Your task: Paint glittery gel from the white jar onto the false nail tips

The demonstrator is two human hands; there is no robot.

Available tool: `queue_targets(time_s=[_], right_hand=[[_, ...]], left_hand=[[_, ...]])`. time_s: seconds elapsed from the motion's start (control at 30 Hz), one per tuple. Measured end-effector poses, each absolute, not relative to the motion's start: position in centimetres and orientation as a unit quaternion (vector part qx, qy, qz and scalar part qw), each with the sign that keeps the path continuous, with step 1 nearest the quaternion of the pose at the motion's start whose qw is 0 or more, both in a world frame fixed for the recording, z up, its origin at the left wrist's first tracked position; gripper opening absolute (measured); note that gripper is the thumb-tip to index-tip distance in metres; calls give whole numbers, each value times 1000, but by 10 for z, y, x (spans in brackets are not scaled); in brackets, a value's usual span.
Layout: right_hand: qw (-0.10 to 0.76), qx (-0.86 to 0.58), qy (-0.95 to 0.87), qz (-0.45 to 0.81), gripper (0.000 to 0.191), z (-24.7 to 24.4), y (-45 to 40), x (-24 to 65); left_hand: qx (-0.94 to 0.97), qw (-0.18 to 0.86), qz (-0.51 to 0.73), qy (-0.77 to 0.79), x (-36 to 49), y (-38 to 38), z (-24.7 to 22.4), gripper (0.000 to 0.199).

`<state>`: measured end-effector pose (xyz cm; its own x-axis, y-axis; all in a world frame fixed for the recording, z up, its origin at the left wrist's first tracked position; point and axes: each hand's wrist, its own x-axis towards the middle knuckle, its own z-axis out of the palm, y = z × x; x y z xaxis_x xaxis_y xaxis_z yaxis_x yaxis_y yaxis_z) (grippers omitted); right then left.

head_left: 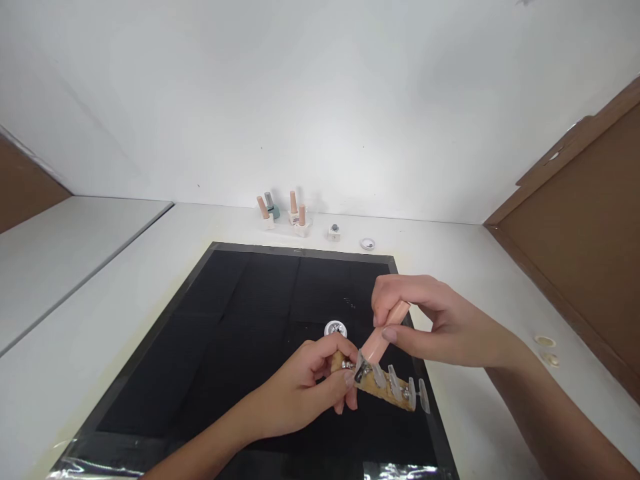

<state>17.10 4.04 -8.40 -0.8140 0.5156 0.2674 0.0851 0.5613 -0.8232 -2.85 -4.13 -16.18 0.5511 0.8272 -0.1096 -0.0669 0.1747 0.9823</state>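
Observation:
My left hand grips the left end of a tan, cork-like nail tip stand, fingers closed around it. Several clear false nail tips stand in a row along it on small silvery holders. Between the thumb and fingers of my right hand is a nail polish brush with a pink cap handle, tilted down to the left. Its dark bristles are at the leftmost nail tip, by my left thumb. Behind my left hand, a small round white pot with silvery contents sits on the black mat.
The black mat covers the middle of the white table. Along the back stand several polish bottles, an uncapped-looking bottle and a round lid. Two small pale discs lie at right, near a brown cardboard panel.

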Motion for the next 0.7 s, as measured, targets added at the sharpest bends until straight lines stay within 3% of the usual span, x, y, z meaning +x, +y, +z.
queue_targets(time_s=[0.7], right_hand=[[285,-175,-845,417,14,-83,38,170]], left_hand=[[475,734,353,333,-29,-38,-161,31]])
